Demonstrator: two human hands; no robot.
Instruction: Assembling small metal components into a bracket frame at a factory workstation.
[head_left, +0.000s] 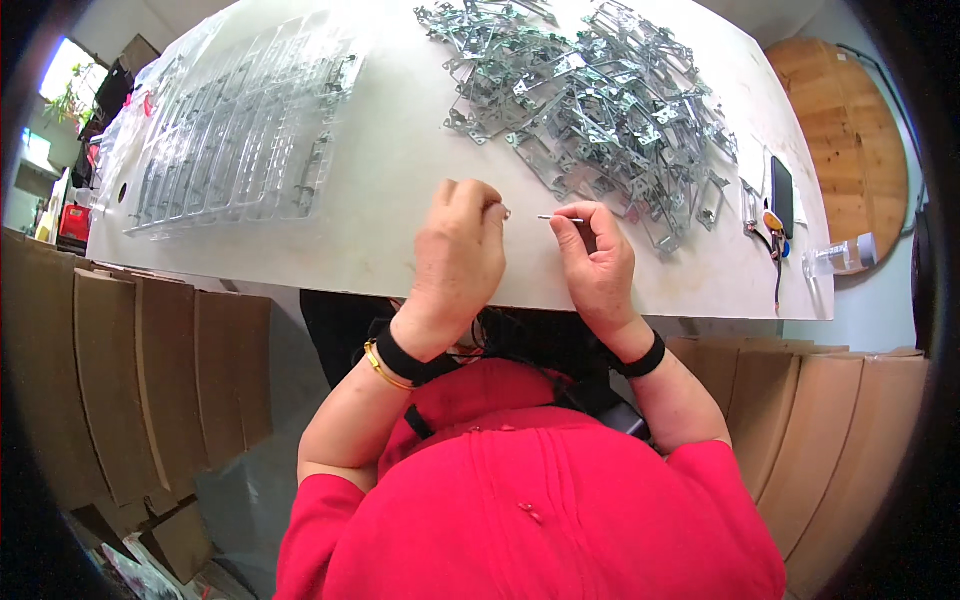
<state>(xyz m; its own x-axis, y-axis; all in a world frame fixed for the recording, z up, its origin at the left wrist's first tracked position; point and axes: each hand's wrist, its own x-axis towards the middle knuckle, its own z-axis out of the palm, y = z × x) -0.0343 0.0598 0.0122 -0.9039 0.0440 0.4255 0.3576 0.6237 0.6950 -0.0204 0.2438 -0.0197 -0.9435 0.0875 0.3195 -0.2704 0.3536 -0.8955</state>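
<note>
Over the near part of the white table, my right hand pinches a thin metal pin between thumb and forefinger, its tip pointing left. My left hand is just left of it, fingers curled and thumb against the forefinger. A tiny glint shows at those fingertips, too small to name. A short gap separates the two hands. Beyond my right hand spreads a heap of shiny metal brackets, tangled together. Clear plastic trays with rows of small dark parts lie at the far left.
On the table's right are a dark phone, a small tool with a cord and a clear plastic jar lying on its side. Cardboard boxes stand at the left and right. A round wooden board leans behind.
</note>
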